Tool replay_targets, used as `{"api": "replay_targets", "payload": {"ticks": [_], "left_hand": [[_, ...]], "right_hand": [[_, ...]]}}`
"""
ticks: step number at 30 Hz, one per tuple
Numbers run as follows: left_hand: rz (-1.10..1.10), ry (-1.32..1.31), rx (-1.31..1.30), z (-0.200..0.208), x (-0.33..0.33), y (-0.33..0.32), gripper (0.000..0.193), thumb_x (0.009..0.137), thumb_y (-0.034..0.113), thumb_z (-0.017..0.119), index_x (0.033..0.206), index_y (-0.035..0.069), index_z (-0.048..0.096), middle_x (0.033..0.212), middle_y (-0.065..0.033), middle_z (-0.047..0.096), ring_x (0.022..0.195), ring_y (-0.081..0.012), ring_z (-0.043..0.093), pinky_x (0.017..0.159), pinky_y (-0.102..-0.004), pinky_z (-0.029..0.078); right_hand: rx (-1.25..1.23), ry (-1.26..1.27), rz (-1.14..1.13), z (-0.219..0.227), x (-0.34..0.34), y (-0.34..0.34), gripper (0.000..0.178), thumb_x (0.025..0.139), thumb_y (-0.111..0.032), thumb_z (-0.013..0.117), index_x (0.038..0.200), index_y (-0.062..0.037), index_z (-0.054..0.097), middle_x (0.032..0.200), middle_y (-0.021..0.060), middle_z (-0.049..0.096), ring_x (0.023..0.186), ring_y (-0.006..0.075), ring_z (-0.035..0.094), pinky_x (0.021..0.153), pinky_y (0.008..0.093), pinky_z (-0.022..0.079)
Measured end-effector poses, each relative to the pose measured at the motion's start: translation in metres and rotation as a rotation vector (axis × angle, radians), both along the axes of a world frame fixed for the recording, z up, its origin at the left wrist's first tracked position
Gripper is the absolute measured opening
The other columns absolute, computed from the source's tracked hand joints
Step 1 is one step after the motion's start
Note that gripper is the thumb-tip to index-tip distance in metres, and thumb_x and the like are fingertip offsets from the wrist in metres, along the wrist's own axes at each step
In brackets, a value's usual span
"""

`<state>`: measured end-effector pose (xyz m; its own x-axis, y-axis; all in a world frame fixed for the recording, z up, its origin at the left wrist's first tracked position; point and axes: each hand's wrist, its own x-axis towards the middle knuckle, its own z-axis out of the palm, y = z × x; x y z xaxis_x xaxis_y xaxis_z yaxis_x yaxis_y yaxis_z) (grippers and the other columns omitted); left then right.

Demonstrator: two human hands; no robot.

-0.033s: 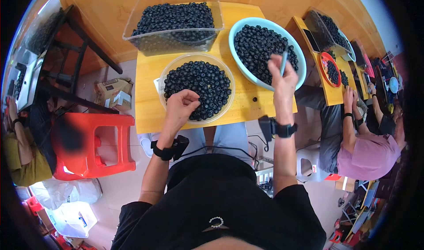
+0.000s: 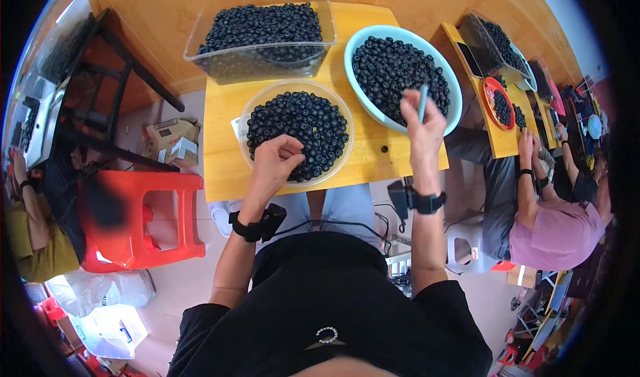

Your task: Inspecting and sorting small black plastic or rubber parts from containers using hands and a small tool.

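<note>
The left hand was pinched narrow, its contents unclear, over small round blue-black berries in a round clear plastic tub, the right hand held a slim grey-blue stick over a pale-blue bowl, far right

Table: yellow wood, straight in front of the seated person.
Far left corner: clear rectangular bin.
Nearer edge: round clear tub, just in front of the bin.
Right side: pale blue bowl, jutting past the tabletop's edge.
Bare patch near the right edge: loose dark ball.
Tub's left: white scrap, partly hidden.
</note>
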<state>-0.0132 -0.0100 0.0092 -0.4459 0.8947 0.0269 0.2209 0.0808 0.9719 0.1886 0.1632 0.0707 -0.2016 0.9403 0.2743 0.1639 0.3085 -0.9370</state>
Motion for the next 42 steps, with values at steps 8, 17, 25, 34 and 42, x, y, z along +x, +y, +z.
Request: {"api": "replay_targets", "payload": {"ticks": [8,17,25,34,42], "left_hand": [[-0.051,0.557,-0.013,-0.003,0.03,0.014,0.021,0.064,0.0,0.067,0.083,0.005,0.06,0.076,-0.0108,0.055,0.067,-0.0276,0.058,0.06,-0.0352,0.047],[-0.051,0.505,0.018,-0.004,0.017,0.017,0.013,0.069,0.001,0.065,0.081,0.003,0.059,0.077,-0.0102,0.055,0.068,-0.026,0.058,0.062,-0.0337,0.045],[0.058,0.274,-0.007,0.003,0.001,0.015,0.009,0.074,-0.002,0.063,0.083,0.0,0.06,0.079,-0.0071,0.06,0.073,-0.0159,0.06,0.066,-0.0251,0.048],[-0.144,-0.843,0.064,0.008,0.009,0.013,0.013,0.084,0.005,0.06,0.097,0.002,0.06,0.086,-0.0033,0.062,0.07,-0.0087,0.06,0.066,-0.0205,0.051],[-0.375,-1.28,0.168,0.004,0.025,0.011,0.019,0.083,0.004,0.06,0.102,0.003,0.059,0.094,-0.0048,0.062,0.079,-0.0088,0.06,0.072,-0.0204,0.05]], "right_hand": [[-0.171,-0.094,0.033,-0.032,0.021,-0.063,0.012,0.08,-0.005,0.062,0.089,0.001,0.064,0.078,0.0015,0.059,0.07,0.0076,0.05,0.063,0.0219,0.04],[-0.163,-0.125,0.066,-0.046,0.025,-0.083,0.011,0.079,-0.006,0.062,0.087,0.001,0.064,0.075,0.004,0.059,0.064,0.01,0.049,0.06,0.0237,0.04],[-0.211,-0.104,0.06,-0.051,0.024,-0.087,0.011,0.08,-0.008,0.062,0.087,-0.0002,0.065,0.068,0.003,0.058,0.062,0.0074,0.048,0.057,0.0236,0.039],[-0.223,-0.192,0.254,-0.031,0.009,-0.101,0.015,0.08,-0.012,0.063,0.089,0.0006,0.064,0.065,0.0062,0.058,0.057,0.0085,0.049,0.054,0.0238,0.041],[0.109,-0.299,0.364,-0.005,-0.006,-0.113,0.02,0.084,-0.019,0.058,0.094,-0.0027,0.063,0.08,0.0132,0.064,0.061,0.0276,0.06,0.056,0.0329,0.046]]}}
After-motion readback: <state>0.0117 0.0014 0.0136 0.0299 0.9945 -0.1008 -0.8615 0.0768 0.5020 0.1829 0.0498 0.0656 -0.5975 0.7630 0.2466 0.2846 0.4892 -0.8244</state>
